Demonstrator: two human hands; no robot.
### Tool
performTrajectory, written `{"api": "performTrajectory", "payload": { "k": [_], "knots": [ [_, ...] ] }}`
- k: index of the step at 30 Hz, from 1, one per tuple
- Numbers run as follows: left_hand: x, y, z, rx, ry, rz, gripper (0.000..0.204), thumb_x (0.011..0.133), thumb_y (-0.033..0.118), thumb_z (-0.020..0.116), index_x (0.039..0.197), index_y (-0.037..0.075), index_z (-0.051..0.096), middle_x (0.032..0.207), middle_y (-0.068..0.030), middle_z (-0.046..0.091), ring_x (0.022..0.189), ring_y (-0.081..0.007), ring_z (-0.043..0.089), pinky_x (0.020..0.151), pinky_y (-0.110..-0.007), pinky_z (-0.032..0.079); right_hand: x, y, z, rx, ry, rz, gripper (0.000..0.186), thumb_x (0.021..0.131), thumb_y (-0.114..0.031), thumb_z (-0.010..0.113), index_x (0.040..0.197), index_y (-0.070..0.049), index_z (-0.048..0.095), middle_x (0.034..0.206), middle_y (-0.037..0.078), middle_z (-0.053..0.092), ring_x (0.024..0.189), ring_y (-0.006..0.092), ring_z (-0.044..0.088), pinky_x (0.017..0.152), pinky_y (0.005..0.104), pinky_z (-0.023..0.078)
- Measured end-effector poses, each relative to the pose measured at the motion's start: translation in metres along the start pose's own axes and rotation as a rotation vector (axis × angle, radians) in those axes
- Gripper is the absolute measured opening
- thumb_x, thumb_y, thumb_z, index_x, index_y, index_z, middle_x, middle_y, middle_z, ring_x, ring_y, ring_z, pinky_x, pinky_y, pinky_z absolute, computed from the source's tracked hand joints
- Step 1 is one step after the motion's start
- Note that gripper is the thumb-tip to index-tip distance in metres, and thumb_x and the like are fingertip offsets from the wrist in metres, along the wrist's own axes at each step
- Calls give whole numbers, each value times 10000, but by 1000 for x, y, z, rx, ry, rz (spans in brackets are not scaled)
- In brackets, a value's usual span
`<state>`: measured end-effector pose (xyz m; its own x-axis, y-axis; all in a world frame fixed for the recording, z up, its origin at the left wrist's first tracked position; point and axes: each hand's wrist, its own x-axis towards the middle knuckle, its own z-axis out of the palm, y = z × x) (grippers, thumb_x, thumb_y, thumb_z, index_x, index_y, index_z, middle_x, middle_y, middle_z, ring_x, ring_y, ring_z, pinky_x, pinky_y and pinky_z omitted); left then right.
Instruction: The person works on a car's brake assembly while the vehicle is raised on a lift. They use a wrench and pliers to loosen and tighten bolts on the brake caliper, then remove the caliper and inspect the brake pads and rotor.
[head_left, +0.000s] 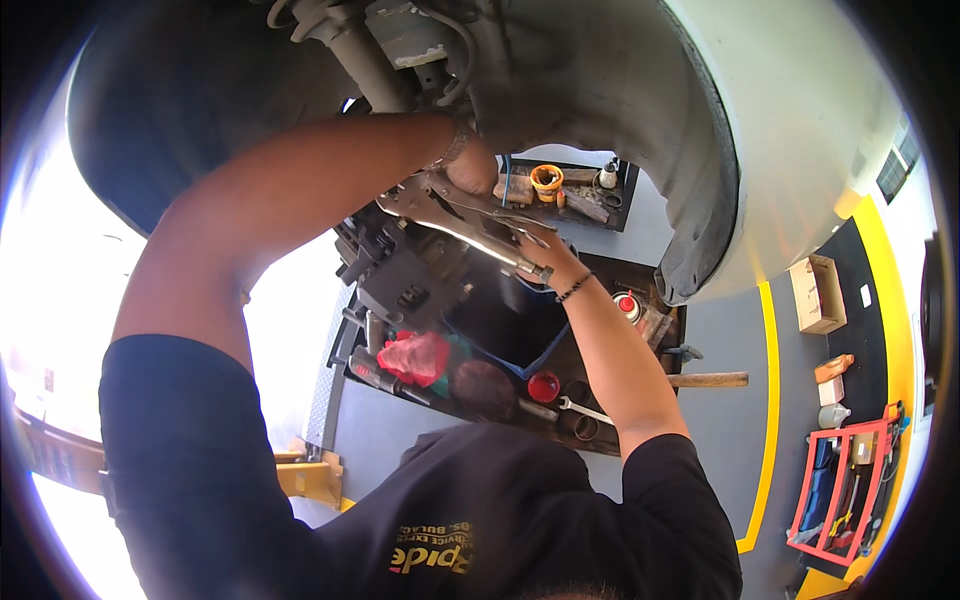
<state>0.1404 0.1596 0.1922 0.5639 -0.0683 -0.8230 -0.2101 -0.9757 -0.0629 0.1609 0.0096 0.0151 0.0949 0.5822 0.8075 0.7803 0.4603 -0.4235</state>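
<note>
Black cotton sleeves, both hands' grip closed on steel locking pliers (pixel 470 222), grey wheel arch (pixel 640 130).

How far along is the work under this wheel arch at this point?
Done: the wheel is off, leaving the wheel arch open, and the brake caliper hangs loose below it. In hand: the left hand and right hand both grip the locking pliers, one at each end, held up near the strut. Left: the caliper is not remounted, and tools lie on the tray below.
</note>
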Motion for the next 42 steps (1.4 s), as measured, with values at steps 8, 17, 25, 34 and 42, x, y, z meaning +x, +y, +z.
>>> {"api": "performTrajectory", "payload": {
  "k": [8, 17, 25, 34, 42],
  "knots": [
    [16, -20, 14, -55, 85, -120, 678, 751, 485, 831, 1245, 48, 671, 1173, -147, 696, 1068, -281, 652, 940, -395, 499, 4, -2, -18, -50, -16, 70, 238, 912, -158, 673, 1120, -42, 660, 989, 183, 667, 903, 369, 650, 791, 435, 526],
    [3, 3, 4, -49, 47, -131, 640, 734, 471, 843, 1200, 51, 715, 1126, -168, 721, 1053, -281, 662, 927, -409, 503, 10, -4, -10, -123, -123, 29, 243, 890, -180, 659, 1112, -80, 669, 1039, 130, 669, 956, 306, 662, 836, 400, 543],
    [8, -2, 10, -10, 88, -133, 676, 730, 461, 846, 1212, 15, 685, 1139, -177, 709, 1072, -295, 655, 927, -411, 501, 24, -11, -7, 51, -126, 400, 314, 877, -187, 678, 1156, -63, 602, 1063, 156, 665, 990, 369, 654, 863, 435, 519],
    [-92, 45, 45, -152, 603, -69, 850, 708, 480, 867, 1378, 64, 550, 1244, -185, 648, 1175, -334, 615, 990, -442, 503, 23, -6, -4, 445, -84, 185, 344, 949, -161, 622, 1269, -52, 564, 1205, 123, 620, 1100, 274, 619, 919, 385, 495],
    [-101, 44, 111, -344, 1136, -12, 707, 669, 367, 916, 1255, 65, 661, 1183, -149, 695, 1091, -292, 680, 967, -398, 535, 30, 0, -15, 317, -227, 167, 367, 1004, -279, 603, 1299, -64, 568, 1250, 122, 616, 1132, 258, 606, 954, 375, 492]
  ]
}}
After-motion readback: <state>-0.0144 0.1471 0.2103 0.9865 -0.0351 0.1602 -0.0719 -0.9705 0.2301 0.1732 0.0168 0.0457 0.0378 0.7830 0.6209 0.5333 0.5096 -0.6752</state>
